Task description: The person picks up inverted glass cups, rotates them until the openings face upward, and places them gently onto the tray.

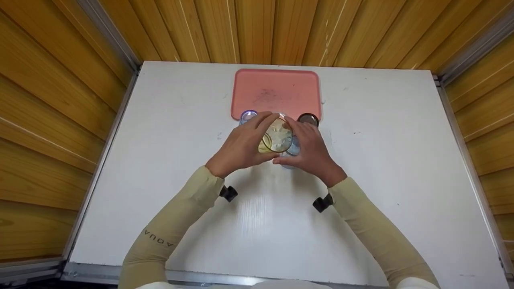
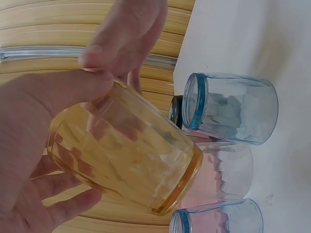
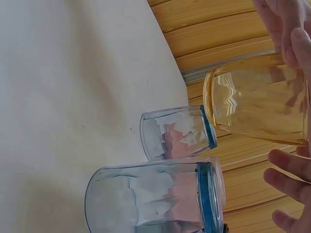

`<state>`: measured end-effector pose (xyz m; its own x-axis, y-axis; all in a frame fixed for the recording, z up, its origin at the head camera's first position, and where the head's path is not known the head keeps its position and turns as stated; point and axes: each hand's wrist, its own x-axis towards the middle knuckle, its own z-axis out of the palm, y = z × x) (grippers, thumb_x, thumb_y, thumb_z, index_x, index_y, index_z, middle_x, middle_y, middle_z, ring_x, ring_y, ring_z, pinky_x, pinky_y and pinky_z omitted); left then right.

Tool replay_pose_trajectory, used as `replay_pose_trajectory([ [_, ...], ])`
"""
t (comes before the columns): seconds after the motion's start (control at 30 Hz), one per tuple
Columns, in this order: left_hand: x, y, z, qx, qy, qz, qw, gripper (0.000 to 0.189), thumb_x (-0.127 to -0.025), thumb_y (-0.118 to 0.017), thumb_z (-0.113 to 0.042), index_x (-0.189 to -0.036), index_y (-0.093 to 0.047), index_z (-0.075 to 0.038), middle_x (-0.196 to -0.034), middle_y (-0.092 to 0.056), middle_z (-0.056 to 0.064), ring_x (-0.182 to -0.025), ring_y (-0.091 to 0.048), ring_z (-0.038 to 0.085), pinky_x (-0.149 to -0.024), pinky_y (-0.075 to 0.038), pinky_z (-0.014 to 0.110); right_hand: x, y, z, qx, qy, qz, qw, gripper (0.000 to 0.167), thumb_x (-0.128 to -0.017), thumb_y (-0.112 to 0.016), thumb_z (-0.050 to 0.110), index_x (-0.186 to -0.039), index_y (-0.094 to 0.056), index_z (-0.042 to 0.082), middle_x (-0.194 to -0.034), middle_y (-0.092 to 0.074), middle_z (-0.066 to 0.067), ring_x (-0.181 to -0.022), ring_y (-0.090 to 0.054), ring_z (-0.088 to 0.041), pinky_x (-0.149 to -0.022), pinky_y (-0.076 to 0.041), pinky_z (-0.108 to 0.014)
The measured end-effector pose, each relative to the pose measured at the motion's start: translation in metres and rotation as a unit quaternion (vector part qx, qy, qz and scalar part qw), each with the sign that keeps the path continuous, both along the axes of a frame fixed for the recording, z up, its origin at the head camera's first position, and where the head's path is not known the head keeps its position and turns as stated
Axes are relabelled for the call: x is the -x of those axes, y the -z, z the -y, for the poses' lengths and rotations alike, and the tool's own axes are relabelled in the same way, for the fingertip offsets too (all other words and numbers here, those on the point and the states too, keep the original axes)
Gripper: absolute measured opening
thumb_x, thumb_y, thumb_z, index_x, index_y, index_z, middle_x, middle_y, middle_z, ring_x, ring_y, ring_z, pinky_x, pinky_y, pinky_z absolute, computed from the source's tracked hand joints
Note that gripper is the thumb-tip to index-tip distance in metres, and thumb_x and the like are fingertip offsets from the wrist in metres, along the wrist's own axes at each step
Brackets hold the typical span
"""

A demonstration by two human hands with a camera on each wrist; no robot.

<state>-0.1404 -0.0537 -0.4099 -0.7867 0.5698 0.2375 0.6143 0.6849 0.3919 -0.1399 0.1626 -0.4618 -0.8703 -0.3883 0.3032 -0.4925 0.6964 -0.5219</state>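
Left wrist view is showing the left hand and right hand jointly gripping the amber tumbler above the white table, near bluish tumblers; probably light, stiff, slick and breakable, it is calling for even pressure around its side walls.

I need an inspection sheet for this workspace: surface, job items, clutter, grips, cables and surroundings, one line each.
Surface: white tabletop with small scattered marks; pink tray near the far edge, smudged dark.
Job items: amber tumbler raised above the tabletop; nearer blue tumbler, farther blue tumbler, clear tumbler and dark tumbler, the last mostly hidden.
Clutter: nothing seen.
Grips: left grip and right grip both hold the amber tumbler.
Cables: nothing seen.
Surroundings: wood-plank walls and a metal rail.
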Motion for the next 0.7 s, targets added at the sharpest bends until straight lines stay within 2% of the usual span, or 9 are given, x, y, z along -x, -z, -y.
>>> replay_pose_trajectory([
  [0.2,-0.001,-0.007,0.000,-0.017,-0.006,0.022,0.9996,0.094,-0.075,-0.079,-0.050,-0.151,-0.028,-0.025,-0.147,-0.040,-0.002,-0.125,-0.050,0.014,-0.103,-0.048,0.034,-0.002,0.003,0.002,-0.006,0.022,0.012,0.9997,0.109,-0.069,-0.074,0.067,-0.151,-0.028,0.013,-0.135,-0.055,-0.005,-0.126,-0.049,-0.022,-0.114,-0.029,-0.051],
  [0.4,-0.002,-0.011,-0.002,-0.053,-0.002,0.039,0.9978,0.093,-0.075,-0.080,-0.047,-0.149,-0.031,-0.022,-0.149,-0.038,-0.002,-0.128,-0.047,0.016,-0.104,-0.048,0.036,-0.004,0.006,0.006,-0.005,0.040,0.020,0.9990,0.101,-0.072,-0.073,0.064,-0.150,-0.031,0.013,-0.142,-0.052,-0.008,-0.131,-0.048,-0.025,-0.115,-0.027,-0.053],
  [0.57,-0.002,-0.012,-0.004,-0.068,0.003,0.034,0.9971,0.091,-0.075,-0.079,-0.048,-0.149,-0.032,-0.023,-0.148,-0.038,-0.003,-0.131,-0.045,0.015,-0.107,-0.046,0.035,-0.003,0.007,0.010,0.020,0.047,0.023,0.9984,0.095,-0.071,-0.075,0.062,-0.145,-0.033,0.019,-0.142,-0.052,-0.005,-0.128,-0.049,-0.022,-0.115,-0.028,-0.053],
  [0.7,-0.002,-0.013,-0.005,-0.076,0.005,0.045,0.9961,0.092,-0.075,-0.080,-0.046,-0.149,-0.031,-0.024,-0.149,-0.037,-0.004,-0.133,-0.044,0.015,-0.108,-0.044,0.035,-0.003,0.008,0.011,0.050,0.052,0.030,0.9970,0.089,-0.072,-0.080,0.052,-0.143,-0.037,0.020,-0.138,-0.054,-0.004,-0.126,-0.050,-0.023,-0.113,-0.031,-0.054],
])
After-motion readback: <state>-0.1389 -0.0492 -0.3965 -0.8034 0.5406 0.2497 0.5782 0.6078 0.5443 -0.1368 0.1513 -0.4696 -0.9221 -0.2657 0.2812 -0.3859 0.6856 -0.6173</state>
